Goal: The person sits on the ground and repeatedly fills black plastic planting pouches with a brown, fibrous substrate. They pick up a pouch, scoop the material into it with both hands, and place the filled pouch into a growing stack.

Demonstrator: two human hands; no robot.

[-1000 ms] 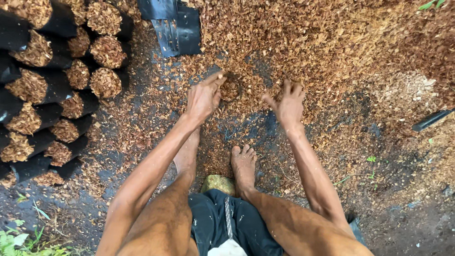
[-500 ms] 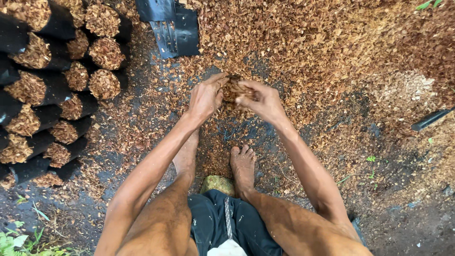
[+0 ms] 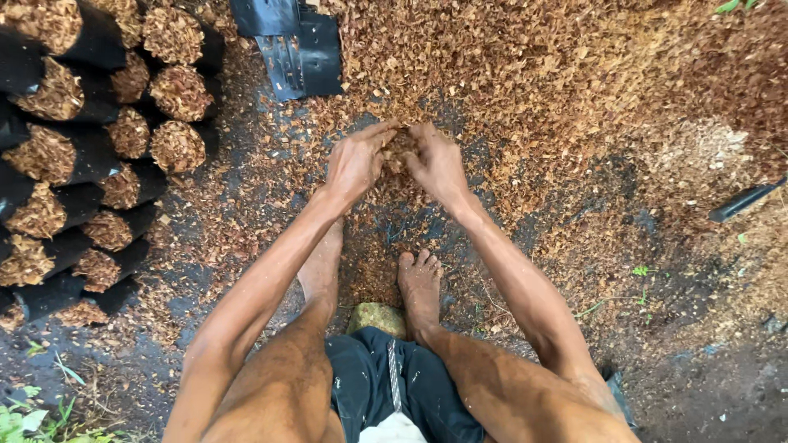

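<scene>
Brown husk chips [image 3: 400, 152], coarse and fibrous, sit pressed between the two hands on the ground just in front of the person's bare feet. The left hand [image 3: 355, 162] and the right hand [image 3: 435, 164] are cupped toward each other, palms facing in and fingers curled around the small clump, so the hands are narrow and closed on the loose material, seemingly to keep it from spilling out at the sides. That clump lies at the near edge of a large heap of the same chips [image 3: 525, 74], which spreads across the far and right part of the scene; crouching at its edge keeps the supply within arm's reach. Two bare feet show, the right one [image 3: 420, 283] planted flat, the left mostly hidden behind the shin. Dark ground sheeting [image 3: 386, 221] shows through where the chips thin out. At the far middle lies a flat stack of empty black plastic bags [image 3: 295, 49]. To the left, about a dozen filled black bags [image 3: 98, 164] lie close together with their chip-packed mouths showing; the exact count cannot be told, as the row runs out of view. A single dark tube-like object [image 3: 743, 201] lies at the right.
</scene>
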